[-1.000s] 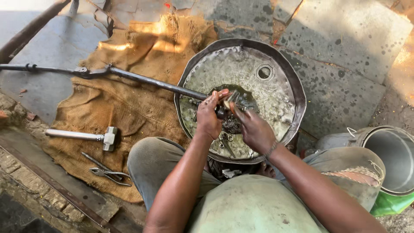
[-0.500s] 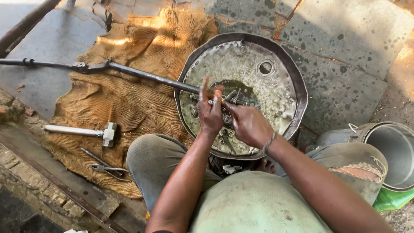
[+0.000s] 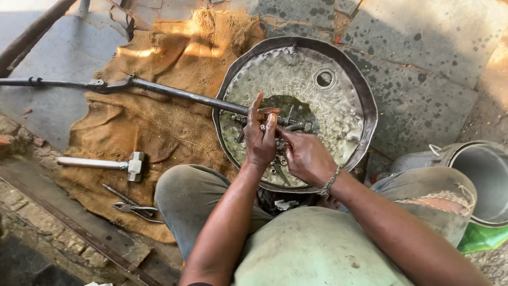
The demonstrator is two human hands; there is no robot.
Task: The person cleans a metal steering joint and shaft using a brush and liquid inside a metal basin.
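At far left a long dark steel rod with a jointed collar lies across a tan burlap sack spread on the ground, its near end reaching over the rim of the pan, apparently so that end sits where the hands work. Below it on the sack rest a short hammer with a pale metal handle and a pair of grey pliers, both well apart from the hands and near the person's left knee, seemingly within reach. At centre stands a wide, round, dented metal pan holding a film of murky, oily liquid, with a hexagonal fitting in its floor and small loose metal parts lying in the wet middle; the raised rim seems to keep liquid and parts contained. The left hand is over the pan, its grip closed on the rod's end, forefinger raised. Touching it, the right hand, a bead bracelet at the wrist, has its fingers curled down onto small parts just beside the rod end; what exactly they pinch cannot be told. At right stands an open grey metal bucket with something green beneath. The floor is oil-spotted stone paving, outdoors, partly sunlit.
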